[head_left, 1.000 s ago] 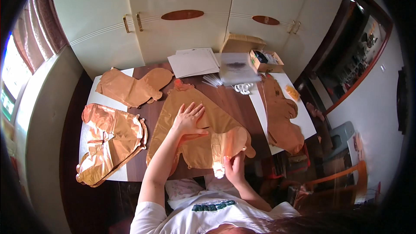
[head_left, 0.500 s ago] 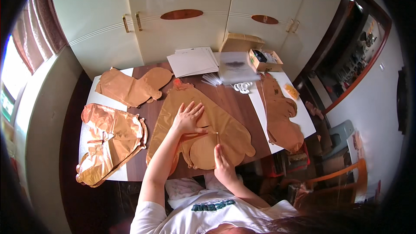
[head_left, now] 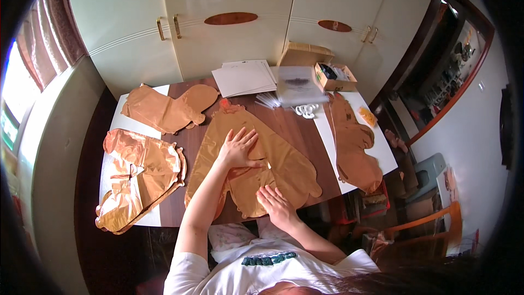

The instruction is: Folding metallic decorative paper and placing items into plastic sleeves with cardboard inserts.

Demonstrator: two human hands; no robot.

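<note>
A large flat sheet of gold-copper foil (head_left: 273, 136), looking like an uninflated foil balloon, lies in front of me on the table. My left hand (head_left: 237, 150) rests flat on its middle, fingers spread, beside a crease and a small bright spot. Nearer to me, my right hand (head_left: 277, 207) lies on the rounded lower part of the foil. Its fingers are stretched out, and nothing shows in them. Part of the foil's near edge is hidden under my left forearm.
More foil shapes lie at the far left (head_left: 166, 109), near left (head_left: 144, 177) and right (head_left: 355, 147) of the brown table (head_left: 295, 123). At the back are white cards (head_left: 245, 78), clear plastic bags (head_left: 297, 84), white coils (head_left: 307, 110), an open box (head_left: 337, 79) and a yellow packet (head_left: 367, 116).
My right hand was upright, pinching something thin at the foil; now it lies flat, slightly nearer to me and to the left. The rounded foil part is less distinct. My left hand stayed put.
</note>
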